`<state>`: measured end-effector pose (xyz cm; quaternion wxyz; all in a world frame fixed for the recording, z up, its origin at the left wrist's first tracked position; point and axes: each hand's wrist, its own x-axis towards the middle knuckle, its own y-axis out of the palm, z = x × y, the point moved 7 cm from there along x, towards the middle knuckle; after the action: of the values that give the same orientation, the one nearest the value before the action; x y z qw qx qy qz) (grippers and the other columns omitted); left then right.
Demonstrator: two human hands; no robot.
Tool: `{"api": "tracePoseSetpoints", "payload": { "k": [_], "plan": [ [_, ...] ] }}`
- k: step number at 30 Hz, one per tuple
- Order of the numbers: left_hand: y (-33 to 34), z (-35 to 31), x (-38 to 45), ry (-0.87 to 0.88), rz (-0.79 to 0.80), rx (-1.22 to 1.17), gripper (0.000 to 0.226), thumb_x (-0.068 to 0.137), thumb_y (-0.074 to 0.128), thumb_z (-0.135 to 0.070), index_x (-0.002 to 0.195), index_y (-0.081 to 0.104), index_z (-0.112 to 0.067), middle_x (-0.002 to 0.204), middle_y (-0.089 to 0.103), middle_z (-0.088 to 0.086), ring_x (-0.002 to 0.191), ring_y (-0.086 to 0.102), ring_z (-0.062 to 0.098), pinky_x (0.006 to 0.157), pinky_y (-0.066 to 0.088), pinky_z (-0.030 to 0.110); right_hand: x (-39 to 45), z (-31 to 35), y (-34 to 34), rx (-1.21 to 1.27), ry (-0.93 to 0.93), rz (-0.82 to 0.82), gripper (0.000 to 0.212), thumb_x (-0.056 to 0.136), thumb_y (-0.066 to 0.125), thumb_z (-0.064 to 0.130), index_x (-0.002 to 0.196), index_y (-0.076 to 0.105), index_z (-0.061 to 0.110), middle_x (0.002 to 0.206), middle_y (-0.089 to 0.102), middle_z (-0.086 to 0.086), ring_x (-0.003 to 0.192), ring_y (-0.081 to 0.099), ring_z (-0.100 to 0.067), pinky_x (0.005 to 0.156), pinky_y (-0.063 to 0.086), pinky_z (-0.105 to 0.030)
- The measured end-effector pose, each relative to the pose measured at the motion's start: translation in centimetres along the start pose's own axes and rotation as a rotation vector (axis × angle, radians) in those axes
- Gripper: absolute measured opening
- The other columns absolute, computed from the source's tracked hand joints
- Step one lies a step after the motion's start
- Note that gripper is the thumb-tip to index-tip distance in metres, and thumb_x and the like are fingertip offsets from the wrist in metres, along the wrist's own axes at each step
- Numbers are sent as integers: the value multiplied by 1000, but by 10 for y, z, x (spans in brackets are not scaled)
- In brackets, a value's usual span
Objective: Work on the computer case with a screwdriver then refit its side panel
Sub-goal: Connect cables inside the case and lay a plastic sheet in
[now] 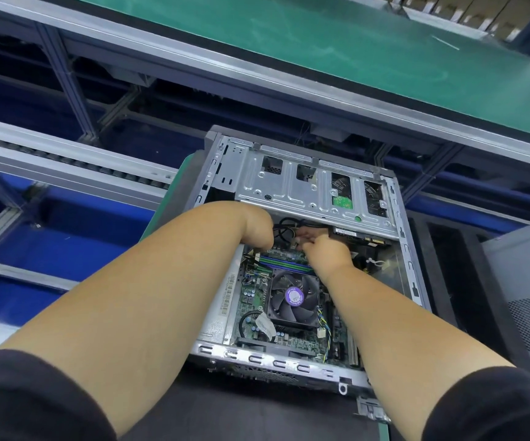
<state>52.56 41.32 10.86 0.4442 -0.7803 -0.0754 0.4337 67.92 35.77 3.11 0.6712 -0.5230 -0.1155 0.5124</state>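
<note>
Head view: computer case [292, 192] lies open on dark surface [257, 415], w/ left hand [257, 229] bent down inside, fingers hidden so can't tell its state; right hand [325, 249] beside it pinches cables [286, 226] under drive cage. Looks like internal-work step, no screwdriver in sight; next needs tool found, then side panel [524, 291], at right, refitted.

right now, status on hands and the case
Both hands inside open computer case, among cables. Grip unclear. Side panel off, at right.

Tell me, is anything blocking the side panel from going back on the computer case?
Yes. Both hands, left hand and right hand, reach inside the open computer case, so both arms cross the opening. The side panel seems to be the grey sheet at the right.
</note>
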Motion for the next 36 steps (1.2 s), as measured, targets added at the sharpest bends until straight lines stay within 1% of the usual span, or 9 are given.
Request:
{"api": "tracePoseSetpoints", "payload": {
  "k": [3,5,8,12,19,21,26,32,36],
  "plan": [
    [0,-1,-2,-8,-3,1,36,85,52,-11,121,57,-9,115,51,5,99,51,24,83,43,33,0,-2,0,-88,6,-4,36,101,40,24,133,52,14,118,68,-10,97,65,-31,84,54,-37],
    [0,-2,-4,-17,-7,-6,49,85,53,-11,134,53,-11,132,54,8,116,54,27,91,47,37,-1,-3,-1,-131,12,-12,37,102,39,24,135,49,12,122,66,-12,104,64,-33,91,52,-41],
    [-1,-3,-5,-14,-12,-9,51,84,54,-11,135,52,-12,136,53,10,118,54,28,93,49,37,0,-4,-1,-136,5,-13,38,102,38,21,137,48,12,124,65,-11,105,63,-32,91,52,-40],
    [-1,-3,-6,-10,-3,-20,48,83,54,-11,131,56,-10,129,57,12,100,57,26,78,46,32,2,-3,0,-105,-7,-11,37,102,39,20,136,51,14,124,66,-9,105,64,-31,90,52,-39],
    [0,-5,-7,-7,8,-39,46,83,54,-11,128,58,-8,121,62,12,89,55,23,72,45,31,4,-6,0,-142,16,-14,38,102,40,26,136,49,13,122,66,-11,105,63,-33,91,53,-41],
    [0,-5,-7,-3,9,-37,46,84,54,-11,129,57,-8,120,63,12,90,57,24,73,46,31,4,-6,0,-143,15,-31,37,102,41,27,135,51,14,121,66,-11,105,63,-32,91,52,-40],
    [-1,-8,-8,10,5,-21,47,84,54,-9,131,57,-10,127,60,10,113,59,26,84,49,33,6,-9,1,-131,13,-59,36,102,43,31,131,54,13,123,67,-9,112,61,-30,96,49,-38],
    [0,-7,-7,8,5,-30,47,85,52,-9,131,58,-8,129,59,11,114,59,27,86,49,33,7,-8,1,-133,6,-60,35,101,43,35,132,53,21,118,67,-9,105,64,-30,92,52,-39],
    [0,-6,-5,8,5,-28,45,85,52,-9,129,58,-7,128,60,12,101,59,25,81,47,32,7,-8,0,-152,9,-47,39,101,43,40,134,53,20,114,68,-13,102,64,-33,91,53,-41]
  ]
}}
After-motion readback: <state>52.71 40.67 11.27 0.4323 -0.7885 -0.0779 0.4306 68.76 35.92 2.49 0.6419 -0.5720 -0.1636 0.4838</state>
